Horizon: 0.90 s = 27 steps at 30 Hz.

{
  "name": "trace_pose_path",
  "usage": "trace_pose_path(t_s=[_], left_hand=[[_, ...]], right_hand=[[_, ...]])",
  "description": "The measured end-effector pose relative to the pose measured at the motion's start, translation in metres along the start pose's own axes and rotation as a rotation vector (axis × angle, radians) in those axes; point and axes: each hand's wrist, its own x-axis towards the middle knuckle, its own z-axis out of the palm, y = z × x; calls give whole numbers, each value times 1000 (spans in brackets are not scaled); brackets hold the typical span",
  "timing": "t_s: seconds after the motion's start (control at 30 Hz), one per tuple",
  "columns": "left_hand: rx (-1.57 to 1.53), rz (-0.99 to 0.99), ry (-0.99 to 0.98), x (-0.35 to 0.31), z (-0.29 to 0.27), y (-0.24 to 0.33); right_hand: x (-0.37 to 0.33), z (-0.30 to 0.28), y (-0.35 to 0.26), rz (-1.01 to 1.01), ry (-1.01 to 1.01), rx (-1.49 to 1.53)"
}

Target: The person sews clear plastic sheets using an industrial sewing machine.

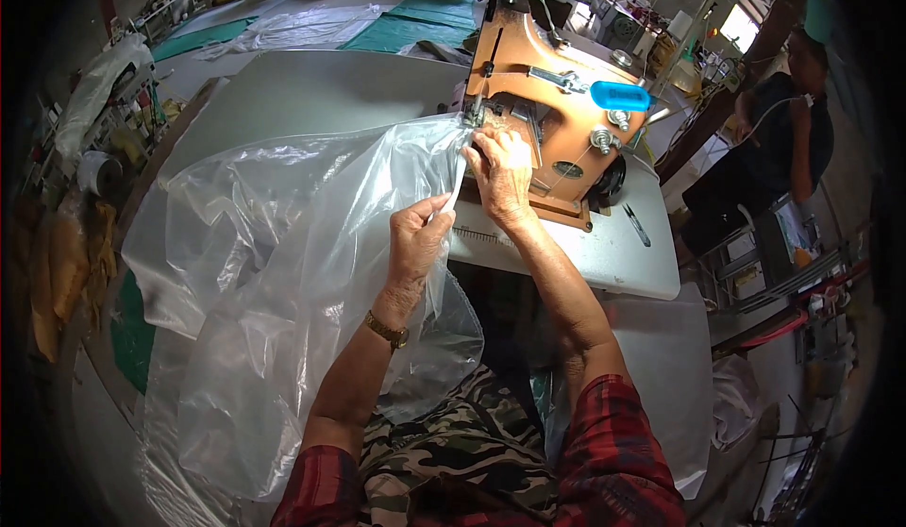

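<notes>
L hand [418, 236] pinches clear plastic sheet [302, 234] edge; R hand [507, 176] by orange sewing mach. [570, 117], grip unclear.

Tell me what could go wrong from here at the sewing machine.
The right hand is close to the sewing machine's needle area, so it might get hurt if the machine runs.

The bulky clear plastic sheet drapes off the table; its weight could pull the fold pinched by the left hand askew.

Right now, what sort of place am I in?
Probably a sewing workshop: an orange sewing machine stands on the worktable, clear plastic sheeting reaches up to it, and green sheeting lies spread out beyond.
</notes>
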Motion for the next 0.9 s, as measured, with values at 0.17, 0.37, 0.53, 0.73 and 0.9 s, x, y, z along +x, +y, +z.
trace_pose_path(t_s=[0.17, 0.37, 0.53, 0.73, 0.9], left_hand=[[287, 210, 16, -2, -5, -8], [594, 459, 2, -1, -6, 0], [545, 388, 5, 0, -8, -6], [531, 403, -22, 3, -5, -7], [530, 401, -6, 4, 0, -2]], right_hand=[[1, 0, 2, -86, 0, -25], [4, -6, -1, -171, -69, -88], [1, -3, 1, -186, -70, -66], [-11, 2, 9, -227, -108, -191], [-12, 4, 7, -205, -110, -243]])
